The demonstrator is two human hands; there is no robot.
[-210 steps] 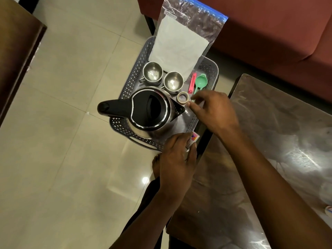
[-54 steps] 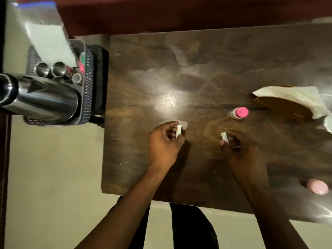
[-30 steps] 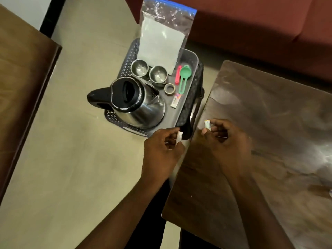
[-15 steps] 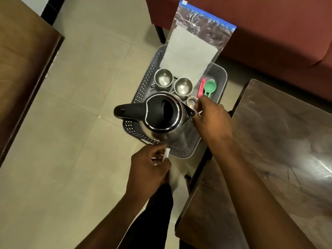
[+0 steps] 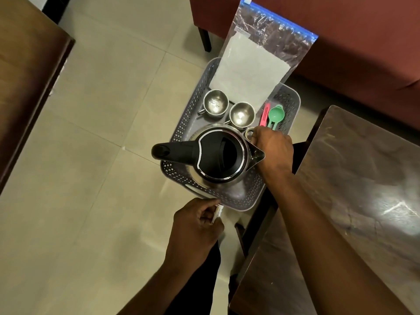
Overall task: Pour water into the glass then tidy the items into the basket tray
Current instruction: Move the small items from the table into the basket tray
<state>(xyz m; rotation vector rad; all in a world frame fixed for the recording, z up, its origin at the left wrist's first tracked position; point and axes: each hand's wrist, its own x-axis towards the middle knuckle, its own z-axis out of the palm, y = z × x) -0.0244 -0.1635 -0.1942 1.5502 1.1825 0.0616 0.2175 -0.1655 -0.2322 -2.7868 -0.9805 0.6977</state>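
Note:
A grey perforated basket tray (image 5: 181, 123) sits on the floor. In it stand a steel kettle with a black lid and handle (image 5: 218, 153), two small steel cups (image 5: 215, 103) (image 5: 241, 114), a small ring-shaped item (image 5: 248, 132), pink and green spoons (image 5: 275, 114) and a zip bag with white contents (image 5: 252, 71). My right hand (image 5: 272, 148) reaches down into the tray beside the kettle's spout; what its fingers hold is hidden. My left hand (image 5: 195, 226) hovers just outside the tray's near edge, pinching a small white sachet (image 5: 218, 212).
A dark wooden table (image 5: 354, 201) lies on the right, its corner close to the tray. A red sofa (image 5: 341, 30) stands behind. Another wooden surface (image 5: 25, 83) is on the left, with tiled floor (image 5: 91, 178) between.
My right hand has gone deeper into the tray beside the kettle spout. My left hand with the sachet has come closer to the tray's near edge.

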